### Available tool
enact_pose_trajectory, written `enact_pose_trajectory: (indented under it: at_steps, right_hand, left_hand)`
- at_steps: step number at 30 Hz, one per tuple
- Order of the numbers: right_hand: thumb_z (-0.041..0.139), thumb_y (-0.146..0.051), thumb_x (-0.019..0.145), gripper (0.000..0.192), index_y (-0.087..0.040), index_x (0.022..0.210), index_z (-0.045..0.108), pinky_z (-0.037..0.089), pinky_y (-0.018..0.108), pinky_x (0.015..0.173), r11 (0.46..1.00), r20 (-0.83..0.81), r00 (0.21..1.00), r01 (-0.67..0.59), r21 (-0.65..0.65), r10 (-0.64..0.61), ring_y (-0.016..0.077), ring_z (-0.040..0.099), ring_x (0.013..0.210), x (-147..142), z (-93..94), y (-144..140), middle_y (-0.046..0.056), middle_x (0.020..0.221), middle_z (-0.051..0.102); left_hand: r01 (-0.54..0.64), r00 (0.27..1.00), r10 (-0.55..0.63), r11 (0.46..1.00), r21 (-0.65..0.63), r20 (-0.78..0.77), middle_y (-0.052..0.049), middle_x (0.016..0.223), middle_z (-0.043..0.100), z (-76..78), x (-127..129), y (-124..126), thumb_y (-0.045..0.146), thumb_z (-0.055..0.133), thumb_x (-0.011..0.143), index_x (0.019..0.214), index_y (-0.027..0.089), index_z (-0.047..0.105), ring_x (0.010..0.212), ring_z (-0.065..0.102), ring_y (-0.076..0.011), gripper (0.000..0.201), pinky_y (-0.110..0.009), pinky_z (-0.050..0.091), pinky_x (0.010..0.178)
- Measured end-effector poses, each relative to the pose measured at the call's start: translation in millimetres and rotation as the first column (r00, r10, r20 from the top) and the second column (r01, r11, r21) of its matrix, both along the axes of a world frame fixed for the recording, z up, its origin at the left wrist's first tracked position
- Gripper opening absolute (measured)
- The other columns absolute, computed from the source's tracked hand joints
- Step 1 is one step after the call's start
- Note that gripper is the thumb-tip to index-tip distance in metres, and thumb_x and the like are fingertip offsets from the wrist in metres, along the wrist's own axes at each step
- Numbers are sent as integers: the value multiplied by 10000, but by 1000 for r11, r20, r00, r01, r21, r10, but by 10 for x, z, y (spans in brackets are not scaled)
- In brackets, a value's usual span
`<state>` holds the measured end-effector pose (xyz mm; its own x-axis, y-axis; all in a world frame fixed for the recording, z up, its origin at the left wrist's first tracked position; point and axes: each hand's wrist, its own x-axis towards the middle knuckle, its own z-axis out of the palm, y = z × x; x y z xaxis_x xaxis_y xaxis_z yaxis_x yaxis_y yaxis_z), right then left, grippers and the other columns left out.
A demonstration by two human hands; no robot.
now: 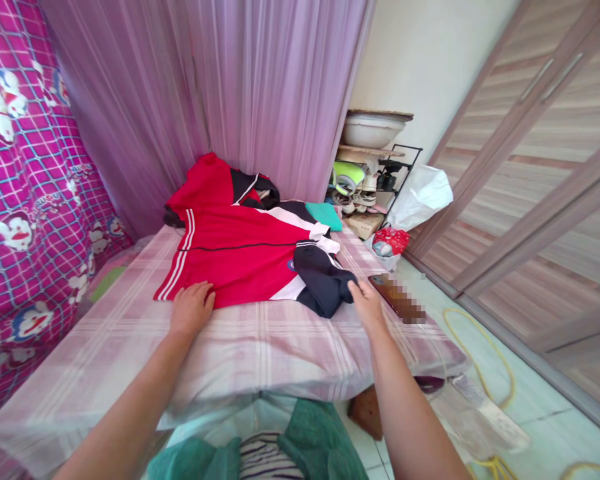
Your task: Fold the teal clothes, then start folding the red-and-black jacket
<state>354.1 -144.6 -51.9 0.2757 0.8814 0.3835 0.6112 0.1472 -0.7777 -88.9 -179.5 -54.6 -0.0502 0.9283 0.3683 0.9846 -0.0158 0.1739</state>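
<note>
A red jacket (240, 257) with white and dark navy parts lies spread out on a pink-and-white checked tablecloth (220, 353). Its white-striped hem points left, and a black zip line runs across the body. My left hand (193, 308) rests flat on the near edge of the jacket beside the hem, fingers stretched out. At the other end, my right hand (367, 301) pinches the end of the folded navy sleeve (325, 283). Behind the jacket is another bunched red and navy garment (207, 177), with a folded teal cloth (325, 215) to its right.
A phone (395, 297), partly blurred out, lies right of my right hand. Beyond the table stand a shoe rack (405, 173), a white bag (420, 200) and a wooden wardrobe (520, 200). Purple curtains (260, 87) hang behind. A yellow cord (485, 340) lies on the floor.
</note>
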Motion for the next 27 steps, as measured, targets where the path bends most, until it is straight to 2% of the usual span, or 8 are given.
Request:
enact_pose_trajectory:
  at_steps: [2,5,10,17,20,23,25,27]
  right_hand:
    - [419,-615,875,557,-172,870,756,500,324,715,988,-46,987,156,-14,-157,248,647,776,112,22,62,72,741,718]
    - [469,-555,874,483,-181,883,776,493,329,736,948,120,946,310,-70,-300,276,661,843,264,43,62,100,769,735]
    - [539,-443,892,371,-212,1079,761,469,332,697,881,409,848,436,-180,-336,258,672,771,353,-23,-139,101,811,737]
    - [457,-440,963,432,-200,1236,691,456,345,693,834,404,794,539,-122,-454,267,680,773,360,-36,-219,130,880,743]
    - [464,-424,963,430,-188,1256,673,466,361,721,830,414,788,544,-121,-456,279,680,802,380,-1,-190,147,906,743]
    - [495,-346,931,408,-147,1241,670,483,385,808,870,436,798,489,-65,-416,296,671,921,416,40,-180,164,989,740]
    - [511,-284,896,369,-145,1182,697,480,404,890,919,453,818,394,8,-354,299,647,1022,411,79,-198,165,1063,728]
    - [538,-268,870,296,-183,1070,739,470,407,955,975,469,855,212,71,-220,281,632,1069,356,125,-242,140,1101,719]
  left_hand:
    - [2,1000,-2,1000,4,2,-156,1308,679,-5,-3,2,345,397,921,1215,140,688,1222,613,-323,462,-558,417,1086]
    - [1,1000,-1,1000,12,7,-143,1307,683,-13,-8,2,345,410,917,1209,161,690,1217,615,-317,445,-557,420,1083]
    - [-1,1000,1,1000,-6,9,-148,1313,677,16,4,-16,347,406,921,1222,141,684,1212,616,-320,458,-545,418,1087]
    - [-10,1000,10,1000,-8,-1,-167,1314,670,14,17,-17,344,390,921,1250,113,669,1221,608,-323,489,-540,409,1091]
    - [-14,1000,14,1000,-3,3,-158,1313,673,13,22,-16,346,391,923,1241,125,674,1216,612,-322,480,-540,407,1093]
    - [-13,1000,13,1000,1,10,-151,1311,677,24,31,-21,343,395,921,1229,135,679,1211,614,-320,468,-544,410,1090]
    - [-12,1000,12,1000,-2,13,-152,1309,678,32,35,-25,342,397,920,1225,134,681,1208,615,-322,466,-544,414,1084]
    - [-12,1000,12,1000,-6,15,-155,1308,678,37,36,-28,342,399,919,1226,131,681,1207,616,-325,467,-541,413,1082]
